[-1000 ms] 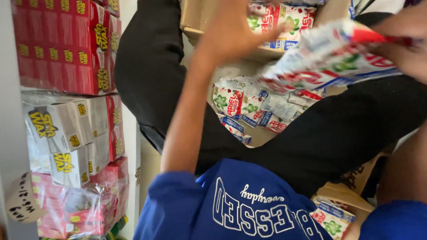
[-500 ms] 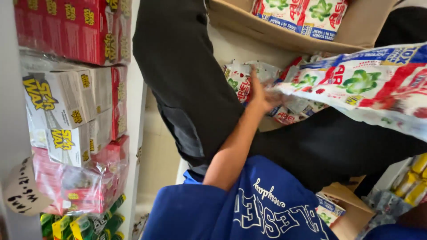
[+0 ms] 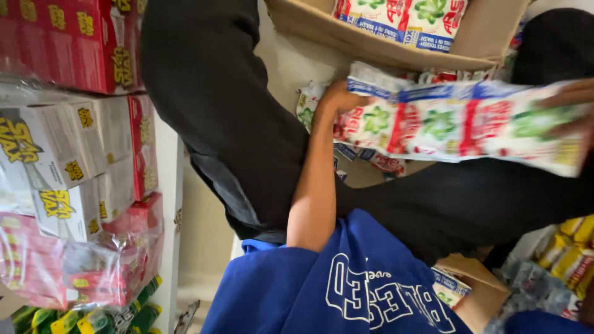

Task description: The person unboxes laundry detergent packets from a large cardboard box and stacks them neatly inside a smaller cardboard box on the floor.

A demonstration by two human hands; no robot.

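The left hand [image 3: 337, 99] is closed on the near end of a long strip of joined detergent sachets [image 3: 458, 120], white with red, green and blue print. Its bare forearm rises from a blue sleeve at the bottom of the head view. The strip runs level across the upper right of the picture, from that hand to the right hand [image 3: 575, 108] at the frame's edge. Only blurred fingers of the right hand show, lying over the strip's far end (whether they truly clamp it cannot be told).

Just above the strip hangs the flap of an open cardboard box [image 3: 371, 43], with more of the same sachets inside it. Further sachets lie behind and below the strip, near the left hand. The person's legs in black trousers [image 3: 223, 111] cross the middle of the view. A blue shirt [image 3: 346, 291] with white lettering fills the lower centre.

On the left stand shelves of stacked cartons [image 3: 68, 148], red ones above and white ones with yellow marks below, some wrapped in clear plastic. Yellow packets [image 3: 569, 247] sit at the lower right.
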